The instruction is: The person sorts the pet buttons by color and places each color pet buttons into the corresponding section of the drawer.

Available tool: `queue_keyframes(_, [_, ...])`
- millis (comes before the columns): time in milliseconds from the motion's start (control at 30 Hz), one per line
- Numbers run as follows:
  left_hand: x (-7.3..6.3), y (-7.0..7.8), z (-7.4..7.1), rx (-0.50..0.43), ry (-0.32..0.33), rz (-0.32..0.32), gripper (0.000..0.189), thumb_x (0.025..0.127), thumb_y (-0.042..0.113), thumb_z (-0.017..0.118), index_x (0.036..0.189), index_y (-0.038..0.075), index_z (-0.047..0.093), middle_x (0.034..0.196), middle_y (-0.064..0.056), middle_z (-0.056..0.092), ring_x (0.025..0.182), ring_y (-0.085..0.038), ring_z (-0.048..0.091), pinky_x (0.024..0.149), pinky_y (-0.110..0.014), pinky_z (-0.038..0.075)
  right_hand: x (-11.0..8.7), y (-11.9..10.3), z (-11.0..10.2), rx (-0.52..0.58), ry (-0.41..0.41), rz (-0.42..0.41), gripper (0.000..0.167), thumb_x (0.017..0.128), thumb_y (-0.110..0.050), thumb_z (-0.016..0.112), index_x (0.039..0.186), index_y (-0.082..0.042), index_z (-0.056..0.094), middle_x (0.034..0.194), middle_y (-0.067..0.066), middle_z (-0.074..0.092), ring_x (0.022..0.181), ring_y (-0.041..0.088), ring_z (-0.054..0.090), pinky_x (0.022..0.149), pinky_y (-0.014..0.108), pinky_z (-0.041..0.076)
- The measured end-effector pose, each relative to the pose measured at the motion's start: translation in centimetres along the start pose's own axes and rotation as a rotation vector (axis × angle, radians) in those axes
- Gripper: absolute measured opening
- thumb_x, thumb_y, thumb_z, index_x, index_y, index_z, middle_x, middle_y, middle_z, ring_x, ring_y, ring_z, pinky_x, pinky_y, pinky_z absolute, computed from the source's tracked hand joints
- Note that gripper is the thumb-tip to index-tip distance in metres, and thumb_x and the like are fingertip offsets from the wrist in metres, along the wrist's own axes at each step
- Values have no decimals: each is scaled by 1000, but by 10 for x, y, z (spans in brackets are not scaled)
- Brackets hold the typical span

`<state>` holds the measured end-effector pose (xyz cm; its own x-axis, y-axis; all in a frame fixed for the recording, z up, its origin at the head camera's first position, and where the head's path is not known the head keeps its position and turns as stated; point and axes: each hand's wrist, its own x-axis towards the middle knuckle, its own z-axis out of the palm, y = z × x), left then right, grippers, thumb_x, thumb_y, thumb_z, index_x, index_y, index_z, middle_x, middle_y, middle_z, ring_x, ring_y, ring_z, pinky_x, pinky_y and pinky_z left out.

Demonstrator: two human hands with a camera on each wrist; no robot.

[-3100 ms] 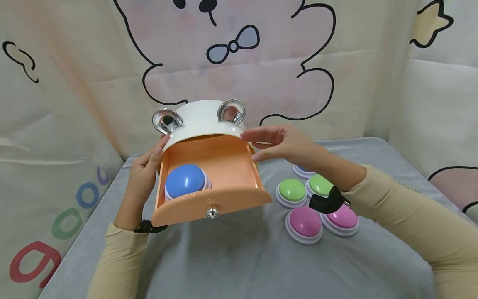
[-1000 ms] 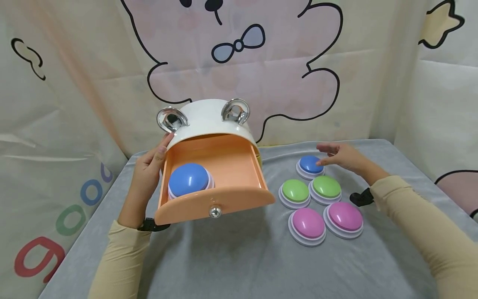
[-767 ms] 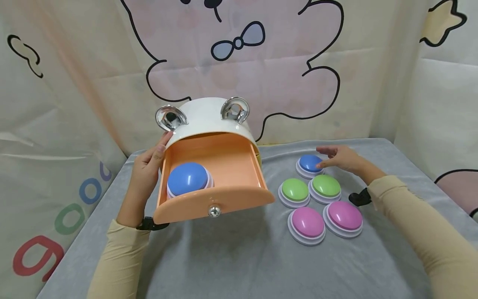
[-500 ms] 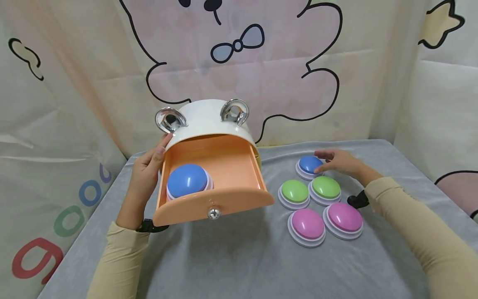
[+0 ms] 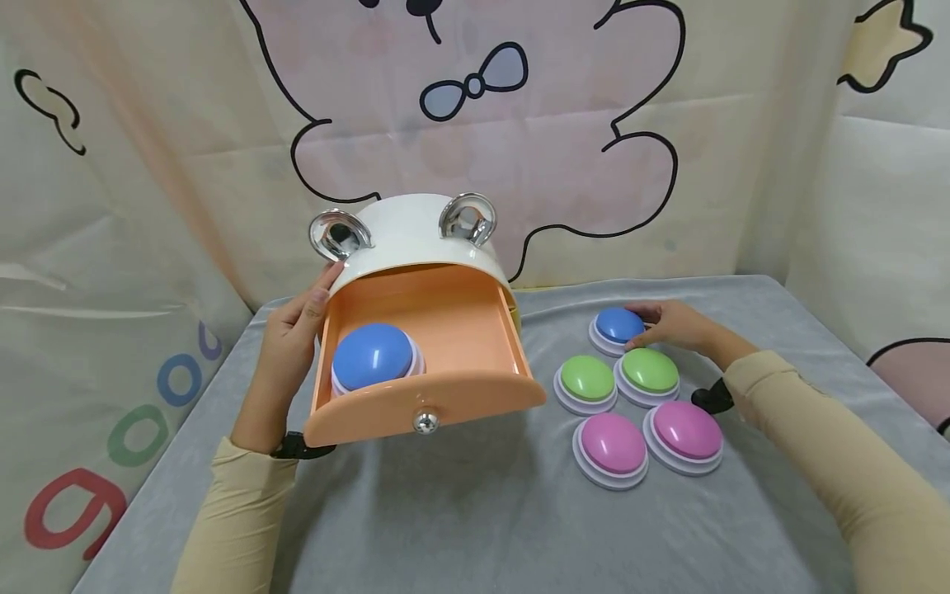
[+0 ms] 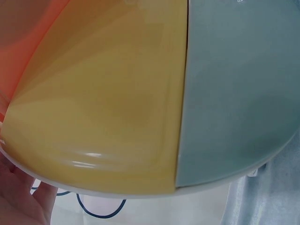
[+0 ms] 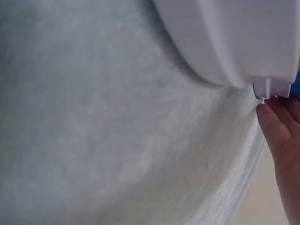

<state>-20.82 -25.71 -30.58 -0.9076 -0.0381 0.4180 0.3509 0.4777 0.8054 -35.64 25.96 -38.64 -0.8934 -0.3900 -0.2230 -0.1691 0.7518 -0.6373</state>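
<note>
Fingers of the right hand (image 5: 674, 324) are closed on a blue button (image 5: 618, 327) on the cloth (image 5: 475, 520); the bear-eared box (image 5: 411, 231) is held by the left hand (image 5: 291, 334) — one button (image 5: 373, 356) is in its drawer (image 5: 467, 322), four others (image 5: 586, 378) left.

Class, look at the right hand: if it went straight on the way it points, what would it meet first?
Most likely the blue button on the grey cloth, right in front of the right hand; depth leaves unclear whether they touch.
</note>
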Motion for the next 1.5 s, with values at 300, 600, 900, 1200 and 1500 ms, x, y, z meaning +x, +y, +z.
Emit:
queue_keyframes(300, [0,0,-1,-6,6,4,44,107,40,38,147,25,50,158,1,41,150,-17,34,114,-36,39,2,-3,1,-11,-17,3,92,84,-42,78,153,1,34,156,31,32,142,50,33,116,65,29])
queue_keyframes(600, [1,-1,0,-23,3,14,44,107,38,39,146,22,51,157,0,42,151,-14,31,117,-36,37,-3,0,0,15,15,10,92,83,-44,79,153,-2,35,155,28,35,142,46,36,116,63,31])
queue_keyframes(900, [0,-1,0,-19,6,14,44,107,39,38,146,24,51,157,1,43,150,-16,34,112,-27,40,-12,-15,-26,104,99,-1,90,86,-37,77,156,-4,30,159,27,29,147,48,27,117,65,27])
queue_keyframes(1200, [0,0,0,-7,2,16,43,107,39,38,147,26,50,157,1,42,150,-17,34,113,-34,40,-28,-51,-28,126,130,-4,87,85,-32,79,154,-6,34,159,26,31,146,47,29,116,64,32])
queue_keyframes(1500, [0,1,0,7,-2,3,43,107,41,38,147,28,50,158,3,41,151,-16,32,114,-45,38,-51,-94,-19,145,162,-69,81,80,-32,84,149,-10,46,155,18,43,143,41,41,113,56,41])
